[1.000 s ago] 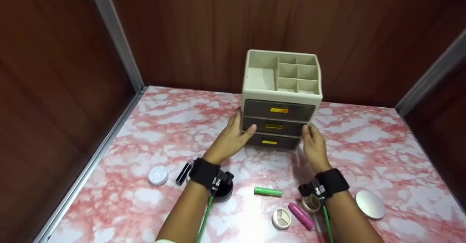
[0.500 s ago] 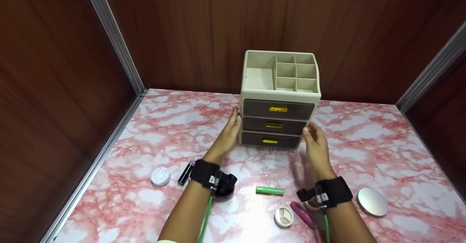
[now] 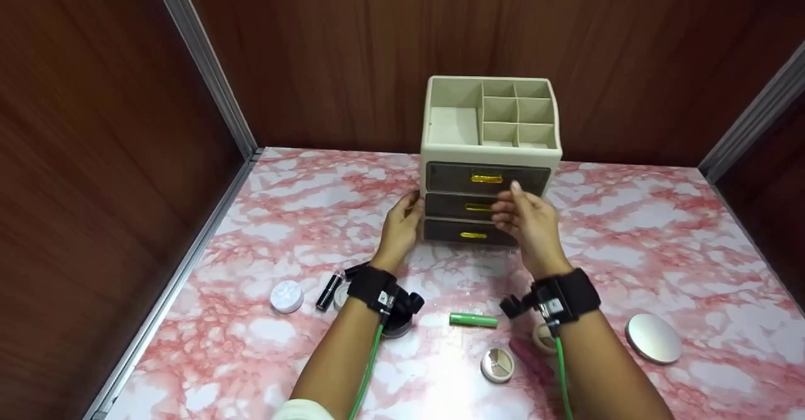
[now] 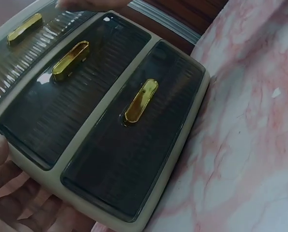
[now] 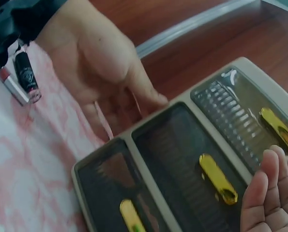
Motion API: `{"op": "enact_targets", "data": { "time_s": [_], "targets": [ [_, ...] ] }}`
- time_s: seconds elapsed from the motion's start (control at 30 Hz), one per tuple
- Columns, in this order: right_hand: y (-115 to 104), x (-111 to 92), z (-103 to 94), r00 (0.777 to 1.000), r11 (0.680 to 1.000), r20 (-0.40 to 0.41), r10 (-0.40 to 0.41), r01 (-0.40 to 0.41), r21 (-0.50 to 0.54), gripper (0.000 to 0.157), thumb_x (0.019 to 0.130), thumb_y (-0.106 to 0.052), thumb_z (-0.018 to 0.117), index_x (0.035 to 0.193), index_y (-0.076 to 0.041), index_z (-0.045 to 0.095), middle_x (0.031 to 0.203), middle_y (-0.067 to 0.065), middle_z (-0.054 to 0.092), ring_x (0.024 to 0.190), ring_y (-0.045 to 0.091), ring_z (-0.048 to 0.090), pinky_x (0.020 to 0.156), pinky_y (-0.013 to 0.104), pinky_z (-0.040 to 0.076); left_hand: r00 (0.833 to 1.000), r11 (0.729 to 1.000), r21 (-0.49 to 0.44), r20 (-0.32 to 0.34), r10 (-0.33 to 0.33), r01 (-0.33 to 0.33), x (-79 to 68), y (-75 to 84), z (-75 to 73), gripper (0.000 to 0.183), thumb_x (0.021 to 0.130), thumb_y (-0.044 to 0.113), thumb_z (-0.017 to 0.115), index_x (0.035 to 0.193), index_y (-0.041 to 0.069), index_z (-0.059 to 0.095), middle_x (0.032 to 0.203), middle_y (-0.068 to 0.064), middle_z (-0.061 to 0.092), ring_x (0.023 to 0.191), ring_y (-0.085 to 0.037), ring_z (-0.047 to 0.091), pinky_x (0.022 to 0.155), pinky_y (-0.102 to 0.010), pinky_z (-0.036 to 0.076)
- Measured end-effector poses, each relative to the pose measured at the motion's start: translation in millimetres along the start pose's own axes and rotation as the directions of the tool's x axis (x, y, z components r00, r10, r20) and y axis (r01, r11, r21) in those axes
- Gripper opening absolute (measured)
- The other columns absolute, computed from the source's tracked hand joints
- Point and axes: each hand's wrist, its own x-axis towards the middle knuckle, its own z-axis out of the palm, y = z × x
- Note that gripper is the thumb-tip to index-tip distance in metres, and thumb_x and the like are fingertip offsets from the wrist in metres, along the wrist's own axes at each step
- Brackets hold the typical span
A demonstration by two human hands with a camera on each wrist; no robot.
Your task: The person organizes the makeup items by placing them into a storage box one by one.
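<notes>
Three drawers (image 3: 449, 178) front the cream organizer (image 3: 490, 154), upright on the table (image 3: 629, 250). We find the left hand (image 3: 400, 231), fingers loosely bent, against its left side; the right hand (image 3: 536, 224), fingers relaxed, has moved from its right side to its front. The black tube (image 5: 26, 72) bears illegible marking.

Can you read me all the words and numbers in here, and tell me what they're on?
There are none I can read.
Black tube: pale mark, too small and blurred to read.
Left wrist strap: whitish patch with marks, too small to read.
Right wrist strap: whitish patch, too small to read.
Drawer unit: no words or numbers show on it.
</notes>
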Motion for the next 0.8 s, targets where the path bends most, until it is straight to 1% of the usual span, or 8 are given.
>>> {"op": "enact_targets", "data": {
  "time_s": [0.1, 0.17, 0.23, 0.3, 0.4, 0.57, 0.8],
  "targets": [
    [-2, 6, 8.5, 0.999, 0.999, 0.025, 0.036, -0.036, -0.035, 0.052, 0.096, -0.044, 0.059, 0.107, 0.006, 0.06, 0.082, 0.009, 0.068, 0.067, 0.017, 0.063, 0.065, 0.028, 0.054, 1.0, 1.0, -0.015, -0.004, -0.003, 0.003, 2.4, -3.3, 0.7, 0.038, 0.103, 0.02, 0.052, 0.132, -0.003, 0.054, 0.128, -0.015, 0.059, 0.113, -0.025, 0.056, 0.093, -0.033, 0.047],
    [-2, 9, 12.3, 0.998, 0.998, 0.041, 0.054, -0.053, -0.047, 0.056, 0.096, -0.046, 0.057, 0.11, 0.008, 0.06, 0.082, 0.009, 0.069, 0.068, 0.017, 0.064, 0.066, 0.028, 0.054, 1.0, 1.0, -0.022, -0.004, 0.0, 0.0, 4.0, -5.5, 1.4, 0.035, 0.102, 0.02, 0.053, 0.129, -0.002, 0.056, 0.124, -0.014, 0.06, 0.112, -0.024, 0.056, 0.092, -0.031, 0.047],
    [-3, 11, 14.6, 0.996, 0.997, 0.052, 0.068, -0.066, -0.039, 0.057, 0.097, -0.046, 0.057, 0.111, 0.009, 0.06, 0.082, 0.009, 0.069, 0.068, 0.018, 0.064, 0.066, 0.028, 0.054, 1.0, 1.0, -0.02, -0.004, 0.008, -0.008, 5.0, -6.8, 1.8, 0.034, 0.102, 0.021, 0.054, 0.127, -0.001, 0.057, 0.122, -0.012, 0.061, 0.112, -0.023, 0.056, 0.093, -0.031, 0.047],
    [-3, 12, 16.0, 0.996, 0.997, 0.055, 0.073, -0.072, -0.017, 0.055, 0.098, -0.044, 0.056, 0.11, 0.01, 0.06, 0.081, 0.009, 0.069, 0.067, 0.018, 0.064, 0.065, 0.028, 0.054, 1.0, 1.0, -0.009, -0.003, 0.015, -0.015, 5.9, -7.8, 1.9, 0.033, 0.101, 0.022, 0.055, 0.125, 0.0, 0.058, 0.121, -0.011, 0.061, 0.111, -0.023, 0.056, 0.092, -0.03, 0.047],
    [-4, 14, 17.2, 0.997, 0.997, 0.052, 0.065, -0.067, 0.028, 0.05, 0.098, -0.039, 0.058, 0.108, 0.01, 0.061, 0.078, 0.009, 0.069, 0.064, 0.018, 0.063, 0.062, 0.027, 0.053, 1.0, 1.0, -0.017, 0.006, 0.017, -0.017, 6.1, -7.9, 1.8, 0.033, 0.1, 0.023, 0.056, 0.124, 0.0, 0.058, 0.119, -0.011, 0.061, 0.11, -0.023, 0.057, 0.092, -0.03, 0.048],
    [-4, 16, 19.7, 1.0, 0.997, 0.013, 0.026, -0.027, 0.071, 0.04, 0.098, -0.029, 0.062, 0.102, 0.011, 0.064, 0.074, 0.009, 0.068, 0.06, 0.018, 0.062, 0.059, 0.027, 0.053, 1.0, 1.0, -0.006, 0.012, 0.015, -0.015, 6.4, -8.5, 0.4, 0.033, 0.101, 0.023, 0.056, 0.125, 0.0, 0.058, 0.12, -0.012, 0.061, 0.109, -0.024, 0.058, 0.092, -0.031, 0.048],
    [-3, 16, 22.1, 0.999, 0.998, -0.038, -0.026, 0.028, 0.048, 0.033, 0.096, -0.02, 0.064, 0.095, 0.013, 0.067, 0.07, 0.01, 0.066, 0.056, 0.017, 0.06, 0.055, 0.026, 0.052, 0.999, 1.0, -0.015, 0.022, 0.028, -0.027, 5.5, -8.9, -1.9, 0.033, 0.1, 0.021, 0.057, 0.126, 0.0, 0.058, 0.118, -0.011, 0.061, 0.108, -0.023, 0.059, 0.092, -0.029, 0.048]
  ]
}}
